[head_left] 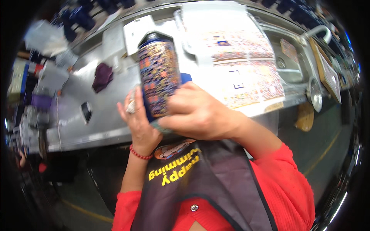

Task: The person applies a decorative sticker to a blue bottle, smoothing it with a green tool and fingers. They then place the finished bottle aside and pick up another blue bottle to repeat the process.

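A dark blue bottle (159, 77) with a speckled, many-coloured pattern on its side is tilted in front of me, its neck pointing away. My left hand (140, 119) holds it along its left side near the lower end, with a whitish band on one finger. Against the right side of that end rests my right hand (198, 111), fingers curled and thumb stretched toward the left palm. By the thumb tip shows a small pale-green piece (161, 127); blur hides what it is. Patterned printed sheets (243, 50) lie just beyond the right hand.
On the metal worktable (75, 111) lie a dark purple cloth (102, 77) and a small black object (86, 111). White boxes (139, 30) stand behind the bottle. To the right are a sink (295, 75) and a framed board (323, 69). Clear plastic bags (46, 38) sit far left.
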Demonstrator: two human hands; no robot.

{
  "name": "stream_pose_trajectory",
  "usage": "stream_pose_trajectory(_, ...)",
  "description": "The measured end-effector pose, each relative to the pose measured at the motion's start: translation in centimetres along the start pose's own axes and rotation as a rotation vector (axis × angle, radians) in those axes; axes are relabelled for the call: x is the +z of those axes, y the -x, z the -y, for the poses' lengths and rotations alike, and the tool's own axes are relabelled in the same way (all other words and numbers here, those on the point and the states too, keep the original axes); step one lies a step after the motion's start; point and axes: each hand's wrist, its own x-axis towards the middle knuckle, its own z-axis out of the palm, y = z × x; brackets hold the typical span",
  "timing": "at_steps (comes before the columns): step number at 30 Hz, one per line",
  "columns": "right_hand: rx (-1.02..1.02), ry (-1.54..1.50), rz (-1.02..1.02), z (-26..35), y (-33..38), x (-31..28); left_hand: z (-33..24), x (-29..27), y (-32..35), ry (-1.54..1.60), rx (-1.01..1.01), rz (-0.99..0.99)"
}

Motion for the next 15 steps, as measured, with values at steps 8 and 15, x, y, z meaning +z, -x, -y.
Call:
stream_pose_trajectory(8, 0.082, -0.058, -0.044, 0.2, 2.7, 0.1, -1.1, 0.0, 2.7, 0.091, 0.033, -0.072)
stream_pose_trajectory(15, 0.368, -0.07, -0.201, 0.9, 3.7, 0.6, -2.1, 0.0, 3.6, 0.065, 0.049, -0.069)
